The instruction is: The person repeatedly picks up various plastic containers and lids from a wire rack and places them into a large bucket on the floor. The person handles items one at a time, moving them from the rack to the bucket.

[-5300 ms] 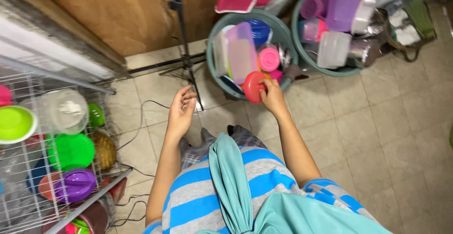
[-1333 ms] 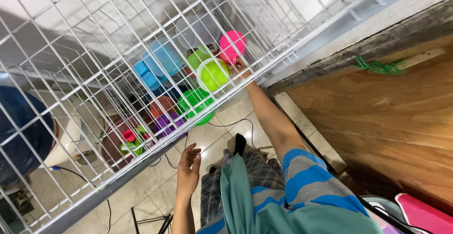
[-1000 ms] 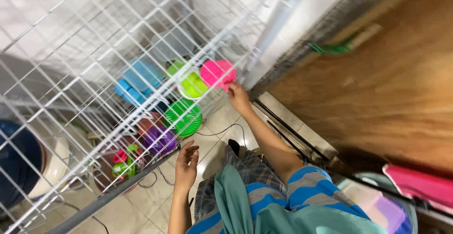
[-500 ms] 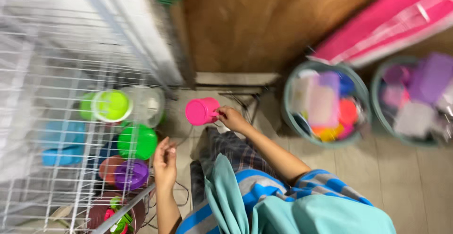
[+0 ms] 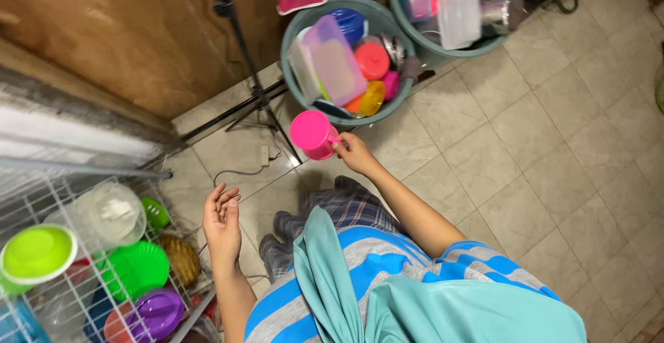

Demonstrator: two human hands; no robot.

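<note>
My right hand (image 5: 353,151) grips a pink plastic cup (image 5: 312,134) by its handle and holds it out over the tiled floor, just in front of a grey-green tub (image 5: 293,30). That tub is filled with plastic lids, boxes and cups in purple, orange, pink and blue. My left hand (image 5: 223,220) hangs open and empty, palm up, beside a white wire rack (image 5: 83,294) at the lower left. The rack holds a lime green bowl (image 5: 38,253), a clear container (image 5: 109,213), a green plate (image 5: 138,268) and a purple bowl (image 5: 158,312).
A second grey-green tub (image 5: 443,47) with clear and pink containers stands at the top right. A black tripod stand (image 5: 243,73) and a cable (image 5: 238,170) lie between the rack and the tubs. A wooden panel (image 5: 104,39) fills the upper left.
My right hand carried the pink cup from the wire rack round to the tubs, and my view swung with it. My left hand stayed open near the rack.
</note>
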